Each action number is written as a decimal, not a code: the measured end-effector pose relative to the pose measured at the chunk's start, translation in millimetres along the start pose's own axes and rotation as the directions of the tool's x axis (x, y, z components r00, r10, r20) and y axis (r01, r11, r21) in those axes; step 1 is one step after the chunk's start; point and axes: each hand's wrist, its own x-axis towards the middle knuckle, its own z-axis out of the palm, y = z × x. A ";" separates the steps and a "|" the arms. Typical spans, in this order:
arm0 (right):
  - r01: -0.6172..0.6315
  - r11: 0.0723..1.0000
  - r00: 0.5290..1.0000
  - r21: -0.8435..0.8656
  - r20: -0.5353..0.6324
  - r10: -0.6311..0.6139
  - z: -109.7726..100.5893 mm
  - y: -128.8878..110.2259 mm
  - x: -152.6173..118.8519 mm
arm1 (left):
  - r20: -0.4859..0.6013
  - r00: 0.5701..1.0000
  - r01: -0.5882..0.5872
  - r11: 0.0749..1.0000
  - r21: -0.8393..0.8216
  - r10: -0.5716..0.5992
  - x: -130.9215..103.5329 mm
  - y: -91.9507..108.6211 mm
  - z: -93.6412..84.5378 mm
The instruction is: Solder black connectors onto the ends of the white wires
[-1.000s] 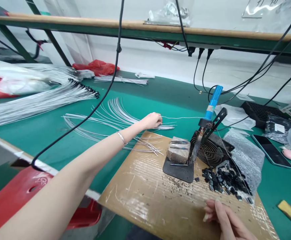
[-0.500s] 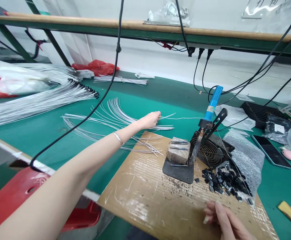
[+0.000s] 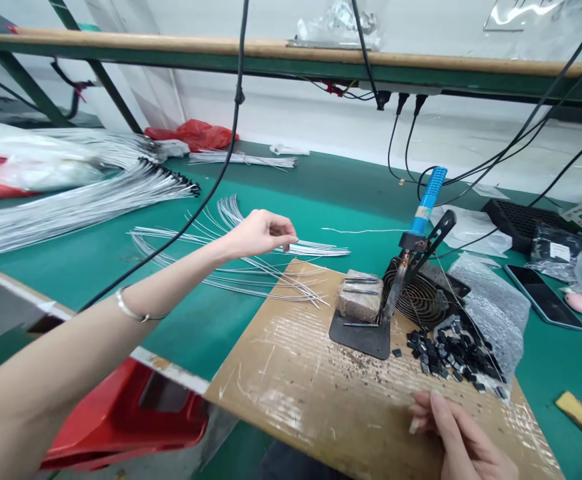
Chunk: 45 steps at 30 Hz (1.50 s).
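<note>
My left hand (image 3: 259, 233) hovers over a fan of thin white wires (image 3: 241, 270) on the green table, thumb and fingertips pinched on the end of one thin white wire. My right hand (image 3: 453, 443) rests at the near edge of a brown board (image 3: 311, 393), fingers curled together, nothing visible in them. On the board stand a blue-handled soldering iron (image 3: 431, 190) in its black stand (image 3: 361, 337), a brownish sponge block (image 3: 358, 297) and a pile of small black parts (image 3: 445, 353).
A black cable (image 3: 221, 167) hangs across the table in front of my left arm. Large bundles of white wires (image 3: 71, 200) lie at the left. A small fan (image 3: 415, 297), bubble wrap (image 3: 495, 307), a phone (image 3: 541, 297) and a black tray (image 3: 521, 223) sit at the right. A red stool (image 3: 121, 420) stands below.
My left hand has pulled back to the left and toward me from the far wire ends, fingers still pinched. The right hand has stayed at the board's edge.
</note>
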 end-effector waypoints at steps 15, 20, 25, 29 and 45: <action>-0.024 0.998 0.998 -0.064 0.061 0.028 -6.9 -1.0 5.9 | -0.093 0.991 0.103 0.993 0.054 -0.097 51.0 -54.0 65.6; -0.030 0.997 0.997 -0.073 0.074 0.035 -8.5 2.8 4.1 | -0.124 0.986 0.112 0.994 0.017 -0.109 41.6 -37.8 51.6; -0.013 0.998 0.998 -0.056 0.059 0.016 -4.6 -4.9 1.6 | 0.026 0.998 0.066 0.997 -0.049 -0.065 -7.8 5.0 11.1; -0.012 0.996 0.996 -0.085 0.091 0.020 13.2 -31.1 -11.9 | 0.357 0.934 0.069 0.979 -0.192 0.004 -60.9 40.2 -4.0; -0.028 0.998 0.882 0.058 0.471 -0.002 70.9 -66.0 -41.7 | 0.437 0.886 -0.002 0.945 -0.328 0.153 -101.8 64.4 27.3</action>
